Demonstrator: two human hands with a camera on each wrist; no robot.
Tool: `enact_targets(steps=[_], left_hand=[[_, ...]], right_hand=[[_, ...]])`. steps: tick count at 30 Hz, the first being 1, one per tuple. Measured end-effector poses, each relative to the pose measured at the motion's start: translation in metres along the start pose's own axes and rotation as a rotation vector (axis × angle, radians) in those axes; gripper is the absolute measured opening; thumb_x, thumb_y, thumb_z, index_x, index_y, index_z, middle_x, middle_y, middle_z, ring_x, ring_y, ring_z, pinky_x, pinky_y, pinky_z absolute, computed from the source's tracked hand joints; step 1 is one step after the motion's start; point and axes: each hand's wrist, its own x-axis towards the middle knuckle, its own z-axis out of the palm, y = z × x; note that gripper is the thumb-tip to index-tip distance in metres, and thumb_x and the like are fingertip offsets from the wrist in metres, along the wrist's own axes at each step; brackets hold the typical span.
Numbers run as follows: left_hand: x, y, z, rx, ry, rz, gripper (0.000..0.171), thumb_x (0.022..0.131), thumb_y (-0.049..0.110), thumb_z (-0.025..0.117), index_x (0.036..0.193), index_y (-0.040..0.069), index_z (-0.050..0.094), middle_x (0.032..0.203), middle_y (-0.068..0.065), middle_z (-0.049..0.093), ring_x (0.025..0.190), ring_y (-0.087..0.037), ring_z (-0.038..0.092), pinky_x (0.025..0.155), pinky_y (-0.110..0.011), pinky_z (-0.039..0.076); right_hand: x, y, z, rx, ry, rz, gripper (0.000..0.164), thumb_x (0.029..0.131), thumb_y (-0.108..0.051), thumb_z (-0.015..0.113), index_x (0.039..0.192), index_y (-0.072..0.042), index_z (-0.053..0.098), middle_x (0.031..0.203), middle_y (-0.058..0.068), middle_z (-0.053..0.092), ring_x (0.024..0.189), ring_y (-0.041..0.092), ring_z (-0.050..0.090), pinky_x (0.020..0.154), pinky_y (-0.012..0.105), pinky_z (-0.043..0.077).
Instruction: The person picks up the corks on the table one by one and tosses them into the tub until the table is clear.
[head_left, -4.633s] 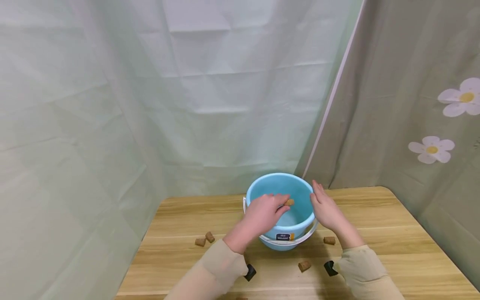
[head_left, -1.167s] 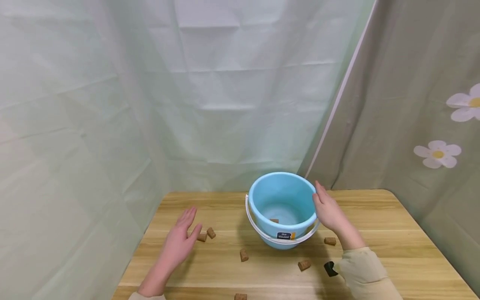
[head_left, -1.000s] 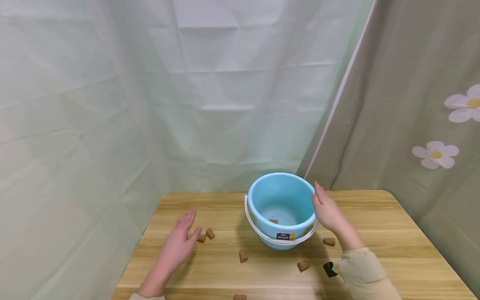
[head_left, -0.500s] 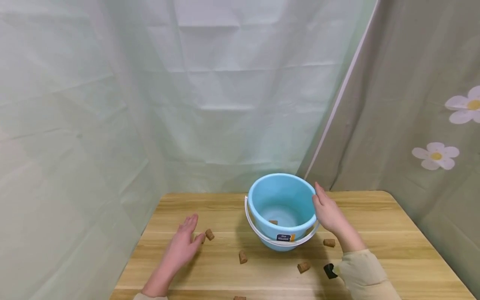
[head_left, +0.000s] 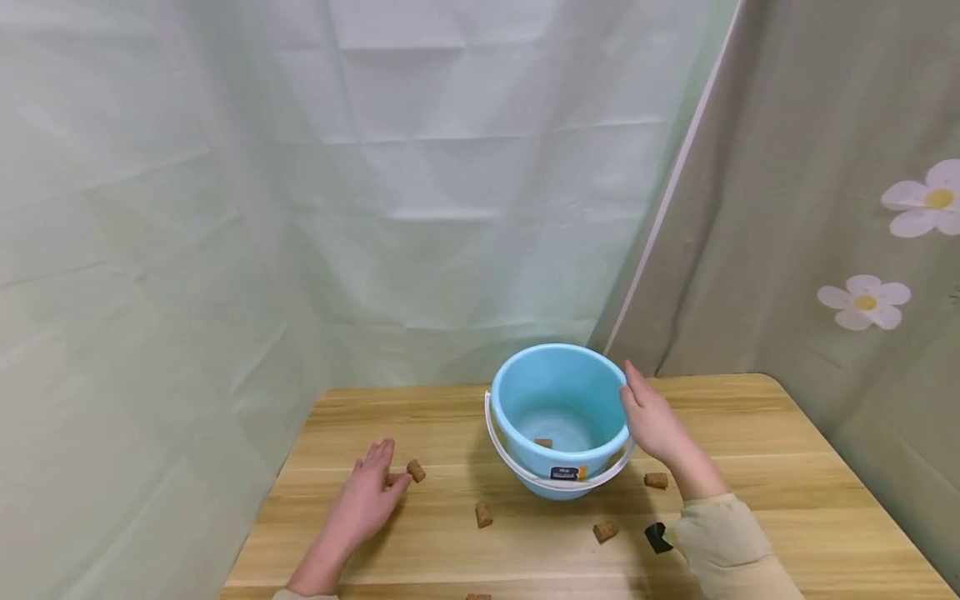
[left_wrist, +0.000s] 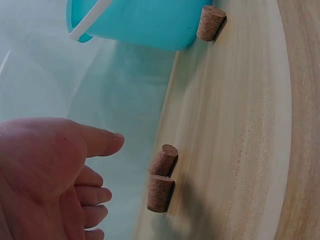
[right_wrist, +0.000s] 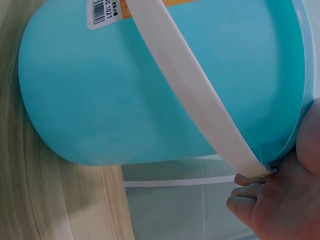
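My left hand (head_left: 363, 500) is over the left part of the table, fingers extended and nothing in its grasp. Its thumb reaches toward a cork (head_left: 416, 471) in the head view, while a second cork (left_wrist: 161, 193) right beside that one is hidden under the hand there but shows in the left wrist view. A light-blue bucket (head_left: 558, 367) with a white handle (right_wrist: 187, 90) stands upright, one cork (head_left: 543, 443) visible on its inside bottom. My right hand (head_left: 654, 421) rests against the bucket's right rim, its fingers straight in the head view.
Loose corks lie around the bucket: one (head_left: 483, 514) front left, one (head_left: 605, 531) in front, one (head_left: 656, 480) by the right forearm, another (head_left: 478, 597) at the bottom frame edge. Pale curtains (head_left: 450, 208) hang behind and beside the wooden table (head_left: 555, 550).
The left hand, earlier holding a cork over the bucket, let it go inside and moved left, then inched down and right over the pair of corks. The right hand stayed at the rim.
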Motion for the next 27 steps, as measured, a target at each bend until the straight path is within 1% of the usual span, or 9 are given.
enact_targets(steps=[7, 12, 19, 27], left_hand=[[0.0, -0.006, 0.002, 0.009, -0.015, -0.006, 0.069, 0.104, 0.021, 0.071, 0.154, -0.017, 0.041, 0.162, -0.032, 0.04, 0.154, -0.05, 0.031, 0.124, -0.067, 0.022], [0.0, -0.01, 0.004, 0.03, -0.03, -0.018, 0.07, 0.104, 0.02, 0.072, 0.154, -0.017, 0.041, 0.162, -0.031, 0.04, 0.154, -0.049, 0.031, 0.125, -0.067, 0.021], [0.001, -0.011, 0.003, 0.059, -0.037, 0.001, 0.066, 0.103, 0.018, 0.072, 0.15, -0.019, 0.045, 0.158, -0.035, 0.043, 0.151, -0.052, 0.036, 0.122, -0.071, 0.025], [0.005, -0.014, 0.004, 0.072, -0.047, 0.013, 0.06, 0.102, 0.013, 0.073, 0.149, -0.016, 0.05, 0.156, -0.033, 0.048, 0.149, -0.052, 0.039, 0.119, -0.073, 0.027]], right_hand=[[0.0, -0.003, 0.003, 0.008, -0.001, -0.002, 0.064, 0.118, -0.03, 0.025, 0.168, 0.006, 0.011, 0.174, 0.028, 0.011, 0.16, 0.049, 0.011, 0.128, 0.064, 0.013], [0.001, -0.005, 0.004, 0.009, -0.013, -0.003, 0.063, 0.118, -0.03, 0.025, 0.168, 0.006, 0.011, 0.174, 0.028, 0.01, 0.16, 0.048, 0.011, 0.128, 0.063, 0.013], [0.001, -0.003, 0.005, 0.01, -0.013, 0.008, 0.064, 0.118, -0.031, 0.025, 0.168, 0.006, 0.011, 0.174, 0.028, 0.011, 0.16, 0.048, 0.01, 0.128, 0.064, 0.013], [0.003, -0.001, 0.007, 0.012, 0.007, -0.001, 0.063, 0.118, -0.029, 0.026, 0.168, 0.006, 0.011, 0.174, 0.029, 0.013, 0.16, 0.049, 0.012, 0.128, 0.064, 0.013]])
